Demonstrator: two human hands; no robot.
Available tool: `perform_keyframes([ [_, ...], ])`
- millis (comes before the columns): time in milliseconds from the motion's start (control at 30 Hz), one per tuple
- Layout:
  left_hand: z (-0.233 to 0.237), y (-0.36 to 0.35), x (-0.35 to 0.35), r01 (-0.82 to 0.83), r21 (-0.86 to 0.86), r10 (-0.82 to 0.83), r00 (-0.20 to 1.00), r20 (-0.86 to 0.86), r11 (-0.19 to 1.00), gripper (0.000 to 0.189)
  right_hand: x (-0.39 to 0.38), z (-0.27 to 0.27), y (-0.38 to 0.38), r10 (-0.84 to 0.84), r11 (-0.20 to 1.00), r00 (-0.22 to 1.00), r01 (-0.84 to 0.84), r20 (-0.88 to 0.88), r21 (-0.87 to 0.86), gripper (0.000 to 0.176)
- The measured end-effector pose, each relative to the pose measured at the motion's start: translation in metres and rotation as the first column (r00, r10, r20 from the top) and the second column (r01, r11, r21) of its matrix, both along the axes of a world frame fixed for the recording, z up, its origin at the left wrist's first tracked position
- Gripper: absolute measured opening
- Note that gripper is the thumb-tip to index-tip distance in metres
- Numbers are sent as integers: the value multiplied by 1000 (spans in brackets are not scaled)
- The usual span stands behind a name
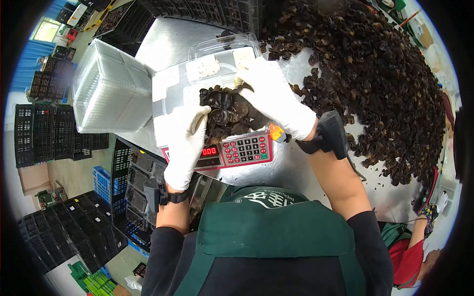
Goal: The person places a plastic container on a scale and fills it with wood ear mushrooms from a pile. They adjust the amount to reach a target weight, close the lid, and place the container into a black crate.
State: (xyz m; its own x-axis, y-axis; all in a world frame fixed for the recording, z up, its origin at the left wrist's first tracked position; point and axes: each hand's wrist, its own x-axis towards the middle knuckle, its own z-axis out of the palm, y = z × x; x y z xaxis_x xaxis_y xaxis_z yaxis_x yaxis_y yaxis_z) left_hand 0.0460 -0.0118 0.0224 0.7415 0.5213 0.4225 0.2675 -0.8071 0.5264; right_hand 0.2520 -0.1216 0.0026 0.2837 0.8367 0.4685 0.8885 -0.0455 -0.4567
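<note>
A dark clump of wood ear mushrooms point(228, 109) lies between my two white-gloved hands, over the scale point(247, 149) with its red keypad panel. My left hand point(183, 140) is closed at the clump's left side, thumb against the mushrooms and fingers partly hidden. From the upper right, my right hand point(270, 91) pinches the clump's edge, a dark piece showing at the fingertips. Behind the clump, a clear plastic box lid point(222, 47) stands raised over the scale's plate. Red digits ending in 0.00 show on the display point(209, 151), beside my left wrist.
A large heap of wood ear mushrooms point(365, 64) covers the right side of the metal table point(291, 170). Stacked clear boxes point(116, 89) stand at the left. Black crates point(207, 15) border the far side. Another person's red sleeve point(410, 261) shows at lower right.
</note>
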Motion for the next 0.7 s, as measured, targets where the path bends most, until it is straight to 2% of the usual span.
perform_keyframes([
  [100, 15, -7, 4, -68, -52, 68, 998, -1, 996, 21, 6, -5, -7, 59, 998, 984, -60, -169, 3, 21],
  [200, 19, -9, 17, 37, -23, -36, 998, 48, 999, 24, 7, -11, -7, -2, 989, 998, 12, -68, 145, 22],
  [300, 15, -11, 30, 87, 11, -88, 995, 46, 996, 26, 10, 2, -10, -9, 1000, 925, 17, -380, 19, 22],
  [400, 22, -17, 44, 71, 6, -71, 996, 44, 997, 28, 8, 12, -14, -17, 999, 928, 28, -372, 23, 20],
  [467, 25, -21, 54, 72, 42, -74, 996, 55, 997, 31, 8, 7, -14, 139, 989, 936, -113, -324, 97, 17],
  [533, 12, -11, 56, 177, 81, -174, 984, -47, 981, 27, 7, 5, -17, 141, 990, 956, -134, -259, 45, 16],
  [600, 8, -6, 58, 171, 121, -166, 985, -57, 978, 19, 14, 13, -21, 44, 992, 959, -9, -281, 124, 15],
  [633, 9, -4, 56, 171, 122, -163, 984, -72, 978, 19, 21, 16, -25, -69, 993, 942, 96, -327, 67, 15],
  [700, 10, -2, 53, 160, 95, -152, 984, -88, 983, 17, 30, 23, -26, -195, 980, 953, 198, -233, -14, 16],
])
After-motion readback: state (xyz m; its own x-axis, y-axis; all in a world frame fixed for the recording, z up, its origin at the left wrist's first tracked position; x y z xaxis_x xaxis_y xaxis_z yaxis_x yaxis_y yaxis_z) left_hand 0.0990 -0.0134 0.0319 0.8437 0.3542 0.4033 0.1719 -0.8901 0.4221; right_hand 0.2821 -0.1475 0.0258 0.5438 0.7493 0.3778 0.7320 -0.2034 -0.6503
